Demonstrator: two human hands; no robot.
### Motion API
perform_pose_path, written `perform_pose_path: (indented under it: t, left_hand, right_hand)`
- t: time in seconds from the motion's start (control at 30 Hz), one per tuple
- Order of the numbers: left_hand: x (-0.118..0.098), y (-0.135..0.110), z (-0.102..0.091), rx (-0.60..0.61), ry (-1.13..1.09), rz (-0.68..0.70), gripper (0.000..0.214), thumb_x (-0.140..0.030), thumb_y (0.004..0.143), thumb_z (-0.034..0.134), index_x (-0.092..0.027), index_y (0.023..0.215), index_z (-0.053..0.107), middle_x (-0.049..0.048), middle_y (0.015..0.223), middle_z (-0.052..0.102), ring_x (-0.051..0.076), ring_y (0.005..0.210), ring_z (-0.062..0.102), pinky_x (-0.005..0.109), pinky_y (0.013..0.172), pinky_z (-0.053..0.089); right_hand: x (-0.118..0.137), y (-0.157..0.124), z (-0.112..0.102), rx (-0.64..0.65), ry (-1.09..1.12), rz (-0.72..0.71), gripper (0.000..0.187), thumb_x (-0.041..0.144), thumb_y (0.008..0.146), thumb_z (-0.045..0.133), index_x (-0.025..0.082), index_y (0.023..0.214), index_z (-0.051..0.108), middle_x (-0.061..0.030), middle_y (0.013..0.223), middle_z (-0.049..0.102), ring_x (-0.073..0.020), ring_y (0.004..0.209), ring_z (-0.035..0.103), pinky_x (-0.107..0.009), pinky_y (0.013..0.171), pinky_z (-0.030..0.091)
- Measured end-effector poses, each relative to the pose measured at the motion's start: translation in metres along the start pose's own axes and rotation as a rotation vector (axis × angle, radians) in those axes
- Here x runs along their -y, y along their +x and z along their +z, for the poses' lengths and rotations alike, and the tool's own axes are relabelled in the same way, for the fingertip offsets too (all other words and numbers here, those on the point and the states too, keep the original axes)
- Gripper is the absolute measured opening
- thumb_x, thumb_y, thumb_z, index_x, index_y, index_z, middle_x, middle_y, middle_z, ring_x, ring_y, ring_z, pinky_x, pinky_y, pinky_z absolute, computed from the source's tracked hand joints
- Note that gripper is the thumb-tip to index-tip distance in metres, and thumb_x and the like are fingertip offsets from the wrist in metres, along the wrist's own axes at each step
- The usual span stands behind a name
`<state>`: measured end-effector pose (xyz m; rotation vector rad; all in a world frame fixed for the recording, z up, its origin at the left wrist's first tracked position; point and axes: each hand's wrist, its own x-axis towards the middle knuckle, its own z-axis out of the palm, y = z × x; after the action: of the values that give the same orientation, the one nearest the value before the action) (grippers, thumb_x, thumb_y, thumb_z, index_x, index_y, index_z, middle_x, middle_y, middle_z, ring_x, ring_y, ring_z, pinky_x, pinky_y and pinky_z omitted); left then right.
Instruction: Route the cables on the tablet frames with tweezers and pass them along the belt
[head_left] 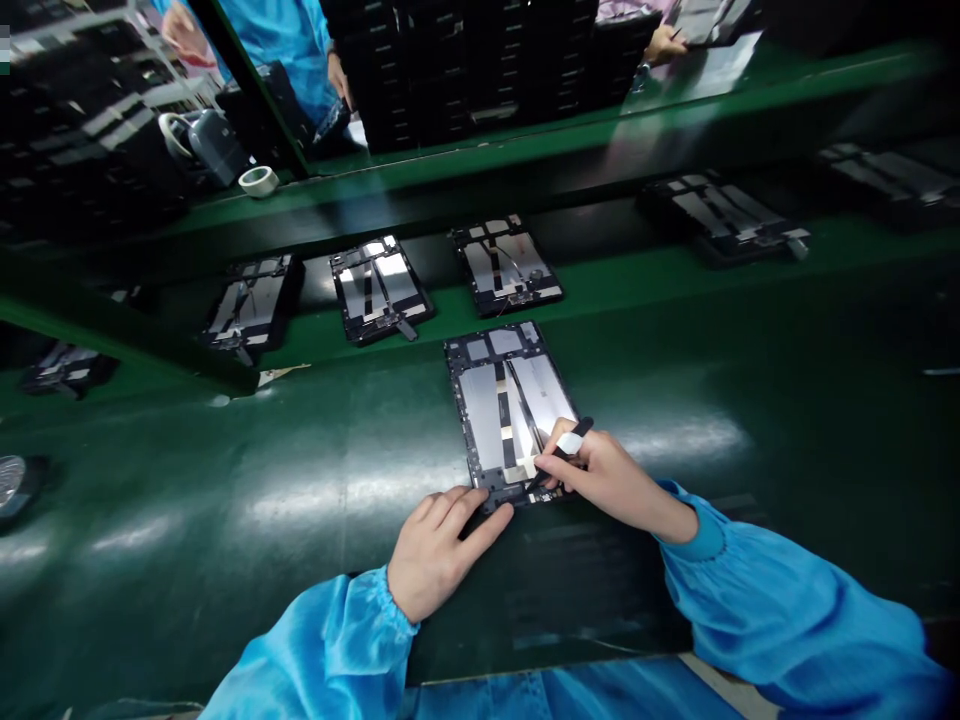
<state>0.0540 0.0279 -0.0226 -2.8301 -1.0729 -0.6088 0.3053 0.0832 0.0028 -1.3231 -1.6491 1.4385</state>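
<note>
An opened tablet (480, 400), its silver inner plates and dark ribbon cables exposed, lies on the green bench in front of me. My left hand (442, 545) rests its fingertips and thumb at the near left corner of the tablet, fingers stretched and apart. Pinched in my right hand (592, 465) is a slim black pen-like tool (584, 428) with a white patch around its middle. The tool's tip points down at the tablet's near edge, by the small connectors. Whether the tip touches a part is too small to tell.
Several other opened tablets (381, 285) lie in a row along the darker strip behind. A green post (150, 330) crosses at left. A tape roll (258, 181) sits on the ledge, with stacked black trays (465, 70) behind. Co-workers' hands (664, 45) show across the bench.
</note>
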Motion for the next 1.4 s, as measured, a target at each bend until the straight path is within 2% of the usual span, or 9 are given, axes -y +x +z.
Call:
perform_pose_path:
  t: [0.47, 0.6, 0.77, 0.9, 1.03, 1.17, 1.23, 1.3, 1.4]
  left_hand:
    - [-0.004, 0.000, -0.005, 0.030, 0.036, -0.004, 0.039, -0.012, 0.094, 0.053, -0.020, 0.132, 0.056, 0.0110, 0.116, 0.061, 0.024, 0.106, 0.058, 0.034, 0.083, 0.046]
    - [-0.008, 0.012, -0.005, 0.100, 0.067, -0.038, 0.041, -0.016, 0.095, 0.052, -0.026, 0.134, 0.054, 0.0109, 0.115, 0.060, 0.025, 0.100, 0.059, 0.036, 0.078, 0.048]
    - [-0.003, 0.015, -0.005, 0.113, -0.050, -0.022, 0.035, -0.019, 0.097, 0.049, -0.026, 0.131, 0.056, 0.0089, 0.125, 0.060, 0.022, 0.105, 0.058, 0.035, 0.082, 0.051]
    - [0.004, 0.006, -0.006, 0.054, -0.144, -0.056, 0.029, -0.019, 0.097, 0.051, -0.024, 0.124, 0.061, 0.0075, 0.131, 0.059, 0.023, 0.113, 0.055, 0.036, 0.087, 0.050]
    - [0.012, 0.009, 0.001, 0.009, -0.241, -0.321, 0.031, -0.032, 0.097, 0.053, -0.025, 0.126, 0.060, 0.0097, 0.129, 0.060, 0.026, 0.118, 0.054, 0.044, 0.096, 0.047]
    - [0.015, 0.025, 0.013, 0.026, -0.465, -0.622, 0.064, -0.048, 0.087, 0.064, -0.019, 0.142, 0.048, 0.0160, 0.145, 0.046, 0.036, 0.133, 0.041, 0.056, 0.108, 0.036]
    - [0.011, 0.030, 0.016, -0.002, -0.751, -0.740, 0.072, -0.050, 0.087, 0.062, -0.020, 0.148, 0.039, 0.0164, 0.143, 0.048, 0.033, 0.121, 0.052, 0.051, 0.098, 0.048]
    - [0.005, 0.028, 0.012, -0.052, -1.089, -0.898, 0.083, -0.052, 0.087, 0.060, -0.022, 0.155, 0.023, 0.0156, 0.126, 0.060, 0.026, 0.095, 0.064, 0.040, 0.074, 0.059]
    - [0.007, 0.017, -0.008, -0.224, -1.381, -1.136, 0.092, -0.051, 0.082, 0.068, -0.021, 0.155, 0.022, 0.0094, 0.099, 0.067, 0.016, 0.069, 0.061, 0.027, 0.052, 0.056]
  right_hand:
    - [0.008, -0.004, 0.003, 0.001, -0.035, 0.001, 0.019, 0.035, 0.092, 0.059, 0.020, 0.080, 0.058, -0.0008, 0.069, 0.066, -0.0195, 0.066, 0.070, -0.028, 0.057, 0.053]
    - [0.008, -0.004, 0.003, -0.015, -0.062, -0.016, 0.019, 0.035, 0.091, 0.059, 0.021, 0.078, 0.058, -0.0001, 0.067, 0.064, -0.0187, 0.062, 0.068, -0.027, 0.055, 0.053]
    - [-0.002, -0.003, 0.001, -0.060, -0.001, -0.040, 0.021, 0.037, 0.091, 0.061, 0.022, 0.077, 0.056, 0.0013, 0.064, 0.061, -0.0176, 0.057, 0.066, -0.027, 0.051, 0.052]
    - [-0.013, -0.002, 0.002, -0.301, 0.147, -0.098, 0.028, 0.046, 0.084, 0.068, 0.022, 0.074, 0.058, 0.0000, 0.068, 0.061, -0.0187, 0.060, 0.066, -0.028, 0.054, 0.054]
    - [-0.024, 0.004, 0.000, -0.621, 0.298, -0.118, 0.035, 0.053, 0.077, 0.073, 0.024, 0.072, 0.055, -0.0023, 0.075, 0.066, -0.0244, 0.084, 0.068, -0.032, 0.069, 0.055]
    - [-0.025, 0.009, 0.000, -0.495, 0.576, -0.043, 0.039, 0.057, 0.073, 0.075, 0.025, 0.072, 0.053, -0.0012, 0.069, 0.069, -0.0270, 0.081, 0.070, -0.036, 0.069, 0.055]
    - [-0.021, 0.008, 0.001, -0.446, 0.662, -0.069, 0.038, 0.056, 0.073, 0.075, 0.025, 0.071, 0.053, -0.0013, 0.068, 0.070, -0.0272, 0.081, 0.070, -0.039, 0.075, 0.056]
    - [-0.019, 0.007, 0.003, -0.402, 0.705, -0.107, 0.037, 0.055, 0.075, 0.074, 0.025, 0.070, 0.054, -0.0012, 0.067, 0.070, -0.0265, 0.081, 0.070, -0.043, 0.086, 0.053]
    - [-0.022, 0.009, 0.006, -0.364, 0.743, -0.124, 0.035, 0.054, 0.078, 0.073, 0.024, 0.071, 0.056, 0.0005, 0.066, 0.068, -0.0229, 0.077, 0.068, -0.047, 0.099, 0.047]
